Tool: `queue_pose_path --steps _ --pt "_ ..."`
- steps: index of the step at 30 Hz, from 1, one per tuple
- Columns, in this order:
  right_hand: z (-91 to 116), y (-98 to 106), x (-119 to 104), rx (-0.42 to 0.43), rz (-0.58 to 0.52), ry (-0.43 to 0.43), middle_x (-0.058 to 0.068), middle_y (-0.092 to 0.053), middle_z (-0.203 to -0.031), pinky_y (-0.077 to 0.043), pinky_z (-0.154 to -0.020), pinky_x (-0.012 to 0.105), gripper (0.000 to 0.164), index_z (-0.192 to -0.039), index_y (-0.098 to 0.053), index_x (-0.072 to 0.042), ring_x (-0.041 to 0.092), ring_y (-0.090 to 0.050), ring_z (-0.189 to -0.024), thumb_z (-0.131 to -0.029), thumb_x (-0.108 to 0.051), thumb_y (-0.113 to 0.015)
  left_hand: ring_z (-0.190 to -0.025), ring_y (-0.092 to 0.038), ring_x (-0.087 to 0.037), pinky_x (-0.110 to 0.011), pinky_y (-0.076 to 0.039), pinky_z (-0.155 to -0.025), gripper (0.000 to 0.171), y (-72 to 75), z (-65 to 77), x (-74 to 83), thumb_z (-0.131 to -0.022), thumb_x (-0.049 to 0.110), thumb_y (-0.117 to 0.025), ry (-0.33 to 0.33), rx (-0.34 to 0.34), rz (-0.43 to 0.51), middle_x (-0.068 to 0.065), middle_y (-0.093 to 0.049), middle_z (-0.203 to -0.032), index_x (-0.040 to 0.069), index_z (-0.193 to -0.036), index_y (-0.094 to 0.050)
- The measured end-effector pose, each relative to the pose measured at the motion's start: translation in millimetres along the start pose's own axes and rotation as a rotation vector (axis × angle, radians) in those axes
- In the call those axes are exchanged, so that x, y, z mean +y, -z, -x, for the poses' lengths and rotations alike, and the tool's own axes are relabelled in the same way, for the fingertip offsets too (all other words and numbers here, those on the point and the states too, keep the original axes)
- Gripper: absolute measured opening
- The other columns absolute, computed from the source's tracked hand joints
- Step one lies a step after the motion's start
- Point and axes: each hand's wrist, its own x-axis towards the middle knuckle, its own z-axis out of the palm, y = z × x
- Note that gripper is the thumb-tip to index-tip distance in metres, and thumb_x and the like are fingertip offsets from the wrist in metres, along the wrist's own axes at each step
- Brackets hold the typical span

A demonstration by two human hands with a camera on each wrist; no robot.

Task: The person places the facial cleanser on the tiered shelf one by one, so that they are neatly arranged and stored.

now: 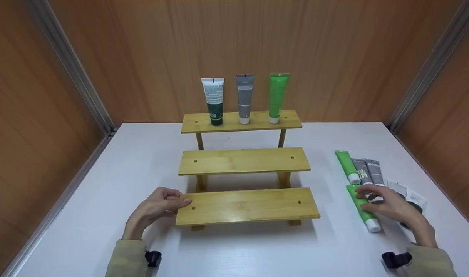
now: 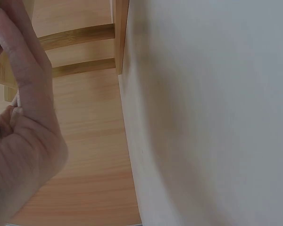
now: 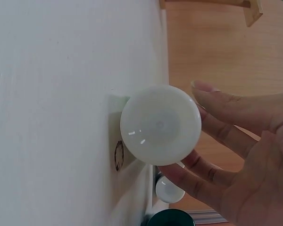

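Observation:
My left hand [image 1: 157, 207] grips the left end of the lowest board [image 1: 250, 206] of a three-step bamboo stand, thumb on top. The left wrist view shows that hand [image 2: 28, 108] beside the stand's legs [image 2: 80, 36]. On the right, my right hand [image 1: 392, 204] has its thumb and fingers around a green squeeze tube [image 1: 359, 206] lying on the table. Its white cap [image 3: 160, 125] faces the right wrist camera, with the fingers [image 3: 198, 181] along its side. Another green tube [image 1: 346, 163] lies just beyond.
Upright on the top board [image 1: 259, 120] stand a white-and-dark-green tube [image 1: 214, 100], a grey tube [image 1: 245, 96] and a green tube [image 1: 278, 96]. Grey tubes [image 1: 374, 171] and white-and-dark-green tubes [image 1: 415, 199] lie around my right hand. Wooden walls [image 1: 257, 38] enclose the white table [image 1: 142, 154].

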Motion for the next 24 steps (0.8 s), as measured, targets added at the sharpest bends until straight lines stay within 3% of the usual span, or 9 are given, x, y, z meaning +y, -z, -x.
queue_pose_path --steps 8,18,24 --pt "0.0 0.5 1.3 0.019 0.005 0.022 0.014 -0.072 -0.114 -0.051 -0.078 0.023 0.042 -0.126 -0.062 -0.002 0.001 -0.061 -0.097 -0.091 -0.02 -0.075 -0.078 -0.073 -0.009 -0.027 -0.06 -0.071 0.029 0.3 1.1 0.1 -0.091 0.025 -0.076 -0.016 -0.014 0.034 0.003 -0.077 -0.084 0.002 -0.102 -0.064" --pt "-0.7 -1.5 -0.9 -0.006 0.0 -0.05 0.013 -0.071 -0.118 -0.05 -0.078 0.022 0.044 -0.129 -0.061 -0.004 0.021 -0.063 -0.103 -0.092 -0.021 -0.074 -0.078 -0.072 -0.009 -0.027 -0.06 -0.072 0.028 0.3 1.2 -0.7 -0.092 0.027 -0.075 -0.013 -0.023 0.021 0.003 -0.077 -0.085 0.003 -0.1 -0.065" --pt "-0.2 -1.2 -1.2 -0.01 -0.011 -0.059 0.013 -0.07 -0.119 -0.05 -0.078 0.023 0.043 -0.13 -0.06 -0.004 0.021 -0.062 -0.104 -0.093 -0.021 -0.073 -0.078 -0.072 -0.009 -0.027 -0.06 -0.071 0.031 0.6 0.3 0.3 -0.092 0.029 -0.075 -0.005 -0.014 0.006 0.003 -0.076 -0.086 0.002 -0.102 -0.065"
